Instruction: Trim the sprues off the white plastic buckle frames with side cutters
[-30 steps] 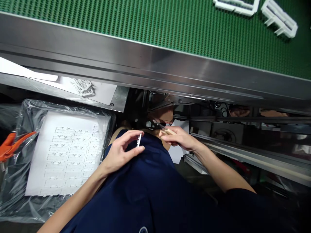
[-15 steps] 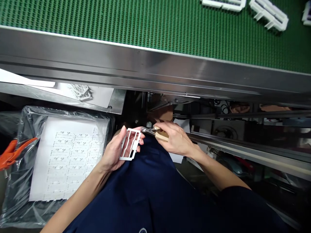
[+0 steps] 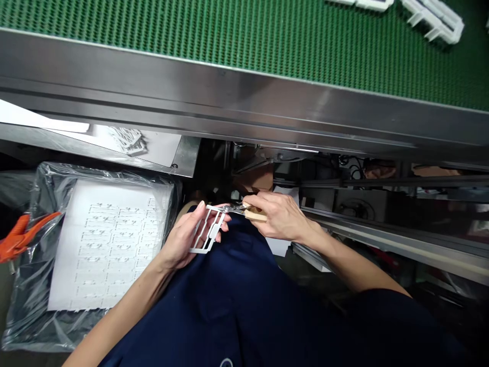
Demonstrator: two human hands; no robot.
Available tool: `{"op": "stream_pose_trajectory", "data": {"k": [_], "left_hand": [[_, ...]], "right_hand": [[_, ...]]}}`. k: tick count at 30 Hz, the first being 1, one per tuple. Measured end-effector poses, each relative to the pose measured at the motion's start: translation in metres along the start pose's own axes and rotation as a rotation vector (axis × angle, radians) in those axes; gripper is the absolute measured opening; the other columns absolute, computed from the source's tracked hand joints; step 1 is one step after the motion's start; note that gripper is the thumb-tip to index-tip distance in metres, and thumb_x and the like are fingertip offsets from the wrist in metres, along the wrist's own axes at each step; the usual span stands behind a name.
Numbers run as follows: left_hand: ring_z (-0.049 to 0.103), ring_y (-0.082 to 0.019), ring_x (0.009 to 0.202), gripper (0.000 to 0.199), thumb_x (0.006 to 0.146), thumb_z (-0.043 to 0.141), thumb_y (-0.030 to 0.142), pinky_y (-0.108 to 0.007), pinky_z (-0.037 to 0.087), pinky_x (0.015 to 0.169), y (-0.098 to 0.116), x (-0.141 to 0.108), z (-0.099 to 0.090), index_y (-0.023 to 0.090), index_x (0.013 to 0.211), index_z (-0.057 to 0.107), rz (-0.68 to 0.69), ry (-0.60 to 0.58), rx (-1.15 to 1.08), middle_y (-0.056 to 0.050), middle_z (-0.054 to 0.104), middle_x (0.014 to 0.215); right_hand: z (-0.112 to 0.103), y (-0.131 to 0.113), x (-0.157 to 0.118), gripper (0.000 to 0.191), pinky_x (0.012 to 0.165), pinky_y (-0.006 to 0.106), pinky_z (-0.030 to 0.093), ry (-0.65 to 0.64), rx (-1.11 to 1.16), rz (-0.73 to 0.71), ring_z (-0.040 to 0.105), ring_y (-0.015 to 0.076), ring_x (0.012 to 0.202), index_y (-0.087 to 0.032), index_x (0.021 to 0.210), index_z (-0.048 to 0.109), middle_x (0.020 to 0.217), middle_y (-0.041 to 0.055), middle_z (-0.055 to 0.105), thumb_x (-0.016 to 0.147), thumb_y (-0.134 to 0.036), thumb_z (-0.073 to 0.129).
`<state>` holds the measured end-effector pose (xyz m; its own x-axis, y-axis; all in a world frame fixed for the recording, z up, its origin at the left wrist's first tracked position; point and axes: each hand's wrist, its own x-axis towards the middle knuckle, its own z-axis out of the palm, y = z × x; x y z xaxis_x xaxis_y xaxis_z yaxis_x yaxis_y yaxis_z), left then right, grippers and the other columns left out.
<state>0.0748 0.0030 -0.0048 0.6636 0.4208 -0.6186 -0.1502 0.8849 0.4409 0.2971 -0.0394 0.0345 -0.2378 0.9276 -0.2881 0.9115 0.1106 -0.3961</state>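
- A green conveyor belt (image 3: 191, 35) runs across the far side of the scene, edged by a long stainless steel rail (image 3: 229, 102) on the near side; white plastic frames (image 3: 433, 20) lie on the belt at far right.
- A person's navy shirt (image 3: 229, 311) fills the near middle, with both forearms reaching out over it.
- To the left, a clear plastic bag (image 3: 23, 311) holds a white sheet printed or cut with rows of frame outlines (image 3: 114, 244); an orange-handled tool (image 3: 19, 238) lies on the bag at the left edge.
- Beyond the bag, a small pile of white parts (image 3: 128, 140) sits on a sheet of paper (image 3: 164, 150).
- The left hand (image 3: 179, 239) is closed around a white plastic frame (image 3: 206, 229), its fingers curling up behind the part, just in front of the chest.
- The right hand (image 3: 280, 216) grips small nippers (image 3: 254, 214) with a tan handle — their metal tips touch the frame's far end.
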Motion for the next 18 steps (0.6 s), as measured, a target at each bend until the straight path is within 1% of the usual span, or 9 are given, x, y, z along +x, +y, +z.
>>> {"op": "stream_pose_trajectory", "data": {"k": [2, 4, 7, 9, 10, 12, 14, 16, 18], "left_hand": [[0.057, -0.014, 0.062, 0.043, 0.092, 0.043, 0.044, -0.025, 0.05, 0.062, 0.001, 0.0, 0.002, 0.01, 0.107, 0.066, -0.005, -0.005, -0.017, -0.011, 0.066, 0.084], [0.058, -0.015, 0.063, 0.043, 0.092, 0.043, 0.042, -0.024, 0.05, 0.06, 0.003, 0.0, 0.004, 0.009, 0.106, 0.066, -0.019, -0.01, -0.059, -0.012, 0.066, 0.086], [0.06, -0.017, 0.071, 0.042, 0.094, 0.039, 0.037, -0.025, 0.051, 0.059, 0.007, 0.001, 0.008, 0.007, 0.108, 0.065, -0.028, -0.014, -0.179, -0.013, 0.065, 0.091], [0.061, -0.019, 0.077, 0.042, 0.095, 0.035, 0.034, -0.027, 0.053, 0.063, 0.011, 0.003, 0.008, 0.006, 0.113, 0.062, -0.024, -0.023, -0.266, -0.013, 0.065, 0.092], [0.061, -0.02, 0.08, 0.043, 0.096, 0.033, 0.032, -0.029, 0.054, 0.066, 0.012, 0.004, 0.008, 0.005, 0.115, 0.061, -0.02, -0.03, -0.303, -0.013, 0.065, 0.093], [0.062, -0.021, 0.083, 0.044, 0.096, 0.03, 0.03, -0.033, 0.054, 0.072, 0.015, 0.007, 0.006, 0.003, 0.118, 0.058, -0.014, -0.046, -0.364, -0.014, 0.065, 0.095], [0.063, -0.023, 0.086, 0.045, 0.096, 0.029, 0.029, -0.037, 0.054, 0.076, 0.016, 0.009, 0.003, 0.001, 0.12, 0.056, -0.005, -0.062, -0.413, -0.015, 0.066, 0.097], [0.063, -0.024, 0.088, 0.046, 0.096, 0.028, 0.029, -0.039, 0.054, 0.079, 0.017, 0.012, 0.002, 0.001, 0.122, 0.054, 0.004, -0.07, -0.448, -0.015, 0.066, 0.097], [0.063, -0.024, 0.089, 0.046, 0.096, 0.028, 0.028, -0.041, 0.053, 0.08, 0.018, 0.014, 0.002, 0.001, 0.123, 0.053, 0.01, -0.068, -0.465, -0.016, 0.067, 0.097]], "right_hand": [[0.001, 0.0, 0.0, 0.018, 0.052, 0.023, 0.022, 0.006, 0.001, 0.007, 0.047, 0.0107, 0.062, -0.022, 0.095, 0.061, 0.072, -0.0009, 0.056, 0.082, -0.028, 0.049], [0.001, 0.001, 0.001, 0.016, 0.052, 0.022, 0.023, -0.001, 0.06, 0.024, 0.046, 0.0099, 0.06, -0.022, 0.091, 0.062, 0.069, -0.0017, 0.056, 0.082, -0.026, 0.049], [0.002, 0.002, 0.004, 0.015, 0.057, 0.02, 0.031, -0.026, 0.339, 0.088, 0.049, 0.0088, 0.062, -0.019, 0.091, 0.061, 0.072, -0.0024, 0.059, 0.081, -0.027, 0.052], [0.004, 0.004, 0.006, 0.018, 0.063, 0.02, 0.037, -0.006, 0.545, 0.175, 0.054, 0.0097, 0.068, -0.017, 0.091, 0.06, 0.08, -0.0006, 0.062, 0.082, -0.03, 0.052], [0.005, 0.005, 0.007, 0.021, 0.066, 0.02, 0.039, 0.013, 0.604, 0.224, 0.055, 0.0108, 0.071, -0.016, 0.092, 0.06, 0.083, 0.0007, 0.063, 0.083, -0.033, 0.052], [0.007, 0.008, 0.007, 0.024, 0.07, 0.024, 0.041, 0.035, 0.594, 0.324, 0.058, 0.0142, 0.077, -0.016, 0.095, 0.06, 0.087, 0.0027, 0.065, 0.083, -0.035, 0.052], [0.007, 0.012, 0.006, 0.028, 0.074, 0.028, 0.042, 0.035, 0.481, 0.415, 0.059, 0.018, 0.084, -0.017, 0.101, 0.059, 0.093, 0.004, 0.066, 0.081, -0.037, 0.054], [0.007, 0.016, 0.004, 0.033, 0.077, 0.03, 0.042, 0.042, 0.396, 0.481, 0.06, 0.0205, 0.089, -0.019, 0.108, 0.058, 0.1, 0.0047, 0.066, 0.081, -0.038, 0.055], [0.005, 0.018, 0.002, 0.034, 0.078, 0.03, 0.043, 0.064, 0.371, 0.515, 0.061, 0.0208, 0.092, -0.021, 0.11, 0.057, 0.104, 0.0045, 0.065, 0.082, -0.039, 0.054]]}}
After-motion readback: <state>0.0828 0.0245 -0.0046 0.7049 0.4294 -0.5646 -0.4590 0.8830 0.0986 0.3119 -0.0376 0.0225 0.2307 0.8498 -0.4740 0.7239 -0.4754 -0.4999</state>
